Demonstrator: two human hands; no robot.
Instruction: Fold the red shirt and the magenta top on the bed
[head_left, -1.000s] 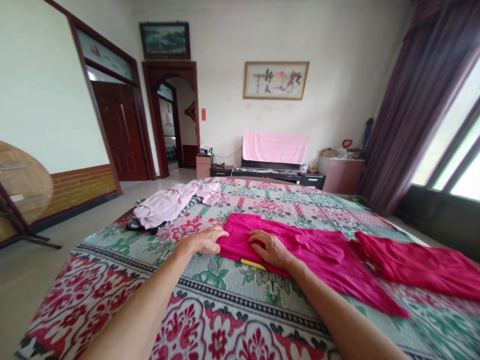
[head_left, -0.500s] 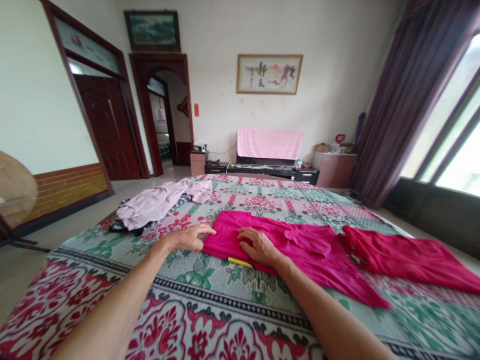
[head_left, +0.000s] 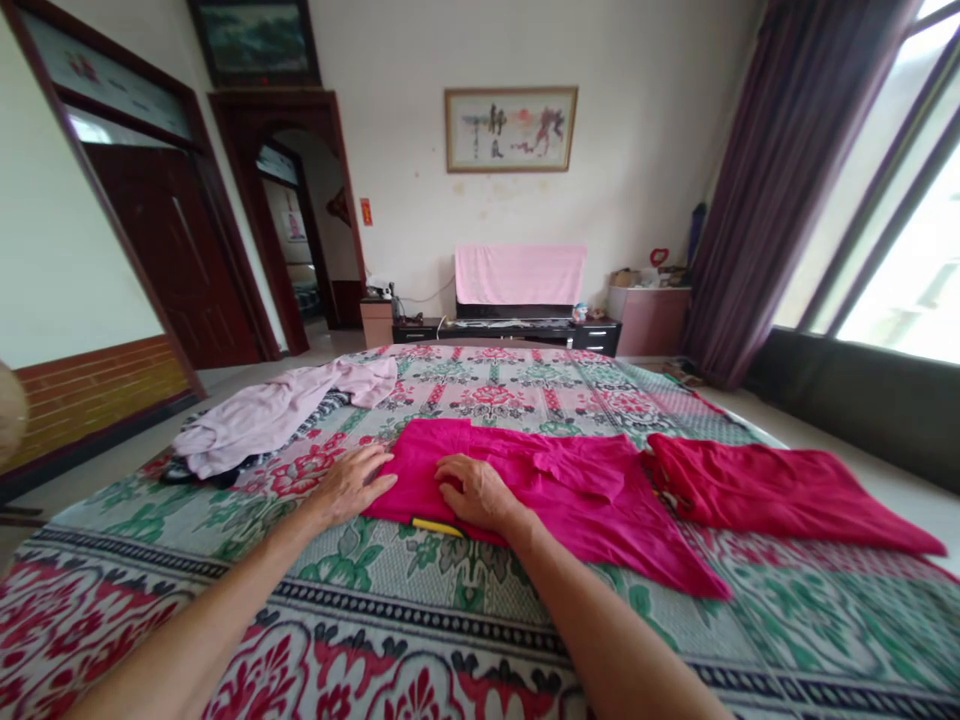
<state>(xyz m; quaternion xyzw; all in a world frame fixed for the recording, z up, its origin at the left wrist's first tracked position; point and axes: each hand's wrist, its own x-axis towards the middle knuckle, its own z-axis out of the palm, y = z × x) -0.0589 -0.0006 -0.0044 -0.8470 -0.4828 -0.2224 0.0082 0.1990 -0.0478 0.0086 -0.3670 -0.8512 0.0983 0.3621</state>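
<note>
A bright pink garment lies spread on a flower-patterned bedspread. My left hand rests flat at the garment's left edge, fingers stretched out on the cloth. Beside it, my right hand presses down on the pink fabric with its fingers curled. A small yellow strip shows at the garment's near edge, just under my right hand. A second piece of the same pink cloth lies to the right.
A pale pink garment lies heaped over dark striped cloth at the bed's left side. Beyond the bed stands a low dark cabinet with a pink towel over it. Dark wooden doors are on the left, purple curtains and a window on the right.
The view has swung left and down a little, so everything shifted in the frame. My left hand slid slightly back along the garment's left edge. My right hand stays on the cloth.
</note>
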